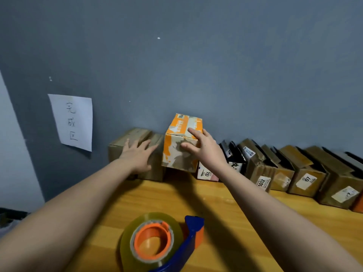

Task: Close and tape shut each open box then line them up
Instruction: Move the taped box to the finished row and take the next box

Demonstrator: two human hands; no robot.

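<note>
Nearest the camera, at 6 o'clock, a clear tape roll in a blue and orange tape dispenser (163,244) was seen lying on the wooden surface (245,216). Beyond it, at 12 o'clock, an orange and white box (177,152) was grasped by the right hand (204,148), thumb on its front and fingers over its top, tilted and raised above the surface. Just beside it, at 10 o'clock, a brown closed box (117,150) was touched by the left hand (137,154), fingers spread and released. Toward 3 o'clock, a row of open cardboard boxes (298,173) was lined along the grey wall (196,65), where a paper sign (73,122) was stuck at 9 o'clock.
</note>
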